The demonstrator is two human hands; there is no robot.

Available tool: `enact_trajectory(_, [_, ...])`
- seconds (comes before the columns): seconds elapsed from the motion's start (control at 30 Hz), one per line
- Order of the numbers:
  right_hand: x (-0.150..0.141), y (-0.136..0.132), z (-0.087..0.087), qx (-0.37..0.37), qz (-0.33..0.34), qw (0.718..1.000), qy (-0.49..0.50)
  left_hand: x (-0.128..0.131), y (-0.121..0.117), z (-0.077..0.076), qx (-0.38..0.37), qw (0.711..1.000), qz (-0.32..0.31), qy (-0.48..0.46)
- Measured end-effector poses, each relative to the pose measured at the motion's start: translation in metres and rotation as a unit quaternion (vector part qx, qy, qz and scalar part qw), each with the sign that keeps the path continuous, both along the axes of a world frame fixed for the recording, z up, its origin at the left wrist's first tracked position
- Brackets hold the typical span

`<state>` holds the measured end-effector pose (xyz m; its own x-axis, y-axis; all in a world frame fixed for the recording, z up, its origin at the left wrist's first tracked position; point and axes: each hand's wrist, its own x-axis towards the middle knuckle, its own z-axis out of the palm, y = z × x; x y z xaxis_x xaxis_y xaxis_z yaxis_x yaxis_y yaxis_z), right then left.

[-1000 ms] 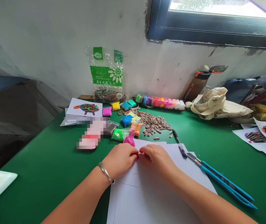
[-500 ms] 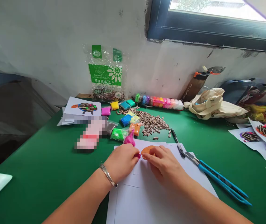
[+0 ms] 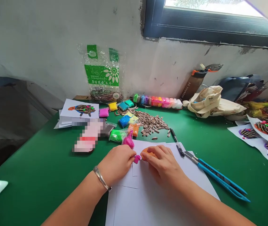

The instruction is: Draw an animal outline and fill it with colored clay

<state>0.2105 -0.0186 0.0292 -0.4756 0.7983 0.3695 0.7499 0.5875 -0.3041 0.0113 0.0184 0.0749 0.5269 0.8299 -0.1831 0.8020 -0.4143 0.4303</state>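
My left hand (image 3: pixel 117 163) pinches a small pink lump of clay (image 3: pixel 137 158) just above the white paper sheets (image 3: pixel 148 194). My right hand (image 3: pixel 163 164) rests on the paper with its fingers curled over a flat orange clay piece (image 3: pixel 148 152), fingertips touching the pink lump. A silver bracelet (image 3: pixel 101 178) circles my left wrist. An open pink clay packet (image 3: pixel 128 140) lies just beyond my left hand.
Small clay packets (image 3: pixel 124 121), a pile of sunflower seeds (image 3: pixel 151 123) and a seed bag (image 3: pixel 102 78) sit behind on the green table (image 3: pixel 42 163). A pen (image 3: pixel 176 142) and blue scissors (image 3: pixel 218 177) lie right of the paper. A cloth bag (image 3: pixel 212 102), bottle (image 3: pixel 194 83) and finished pictures (image 3: pixel 261 133) stand far right.
The camera swung slightly right. My hands parted a little, so the orange clay piece and the pink lump between my fingertips came into view.
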Motion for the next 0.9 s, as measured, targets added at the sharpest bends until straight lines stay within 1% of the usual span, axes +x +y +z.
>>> enact_trajectory(0.13, [0.000,0.000,-0.002,0.009,0.027,1.000,0.003,0.000,-0.001,-0.004,0.016,1.000,-0.027,0.003])
enact_trajectory(0.27, [-0.005,-0.003,-0.005,0.020,0.054,0.998,-0.020,0.002,-0.002,-0.008,0.023,0.999,-0.041,0.013])
enact_trajectory(0.4, [-0.005,-0.005,-0.004,0.049,0.053,0.997,-0.026,0.003,-0.003,-0.011,0.028,0.998,-0.051,0.007])
enact_trajectory(0.5, [0.000,-0.005,-0.001,0.049,0.044,0.998,-0.021,0.004,-0.005,-0.010,0.019,0.999,-0.051,0.002])
enact_trajectory(0.57, [0.005,-0.004,0.002,0.029,0.017,0.999,-0.022,0.005,-0.006,-0.008,0.009,0.999,-0.048,-0.001])
enact_trajectory(0.63, [0.012,-0.003,0.006,-0.004,-0.034,0.999,-0.032,0.006,-0.006,-0.005,0.002,0.999,-0.046,0.000])
enact_trajectory(0.7, [0.018,-0.002,0.010,-0.040,-0.067,0.996,-0.051,0.007,-0.006,-0.002,-0.001,0.999,-0.047,0.009])
enact_trajectory(0.73, [0.022,0.000,0.012,-0.063,-0.068,0.994,-0.059,0.007,-0.006,-0.001,-0.001,0.999,-0.049,0.013])
enact_trajectory(0.83, [0.032,0.004,0.018,-0.140,-0.043,0.986,-0.082,0.008,-0.007,0.001,-0.001,0.999,-0.052,0.015])
enact_trajectory(0.9, [0.038,0.006,0.020,-0.174,-0.023,0.980,-0.090,0.009,-0.007,0.000,0.001,0.999,-0.052,0.013])
